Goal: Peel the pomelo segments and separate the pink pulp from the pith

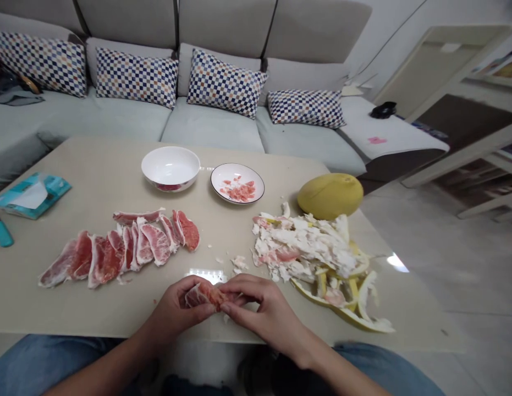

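Near the table's front edge, my left hand (177, 308) is closed around a pink pomelo segment (201, 294). The fingertips of my right hand (262, 308) pinch the segment's right end, where the pulp looks frayed. To the left lies a row of several pomelo segments (111, 256) with whitish membrane on them. On the right is a heap of white pith and yellow peel (305, 247). Farther back, a small dark-rimmed plate (219, 188) carries loose pink pulp pieces. A white bowl (171, 163) beside it shows nothing inside.
A whole yellow pomelo (330, 196) sits behind the peel heap. At the left edge are a teal tissue pack (53, 190) and a teal-handled tool (2, 234), partly out of view. Behind the table (91, 159) stands a sofa (210, 129) with checked cushions.
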### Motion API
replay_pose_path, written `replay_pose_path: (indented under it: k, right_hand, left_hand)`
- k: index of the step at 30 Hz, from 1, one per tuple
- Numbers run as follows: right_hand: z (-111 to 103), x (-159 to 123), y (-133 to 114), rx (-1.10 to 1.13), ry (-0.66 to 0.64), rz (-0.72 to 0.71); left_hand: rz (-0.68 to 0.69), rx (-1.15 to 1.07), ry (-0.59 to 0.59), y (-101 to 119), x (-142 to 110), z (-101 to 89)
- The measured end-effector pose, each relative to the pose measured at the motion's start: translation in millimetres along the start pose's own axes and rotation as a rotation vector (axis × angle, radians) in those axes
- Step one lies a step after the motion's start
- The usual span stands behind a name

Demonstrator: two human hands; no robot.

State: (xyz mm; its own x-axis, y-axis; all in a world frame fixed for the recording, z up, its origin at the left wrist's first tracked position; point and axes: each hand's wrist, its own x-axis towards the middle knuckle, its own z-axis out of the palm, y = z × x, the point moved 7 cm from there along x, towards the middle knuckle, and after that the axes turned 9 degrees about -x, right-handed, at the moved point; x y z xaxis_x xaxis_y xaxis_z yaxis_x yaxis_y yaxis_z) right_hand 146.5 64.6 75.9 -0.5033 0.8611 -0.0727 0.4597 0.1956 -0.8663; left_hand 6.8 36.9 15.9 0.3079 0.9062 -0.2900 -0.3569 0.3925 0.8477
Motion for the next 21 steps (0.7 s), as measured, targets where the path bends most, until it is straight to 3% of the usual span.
replay_pose_path:
  k: [10, 21]
  right_hand:
    - [-1.2, 0.4, 5.6, 0.003, 0.003, 0.070]
    - [3.2, -3.5, 1.0, -0.149, 0.147, -0.152]
  left_hand:
    - [-0.044, -0.047, -0.012, -6.0, 0.6, 0.8]
    - [-0.029, 0.070, 0.083, 1.4, 0.1, -1.9]
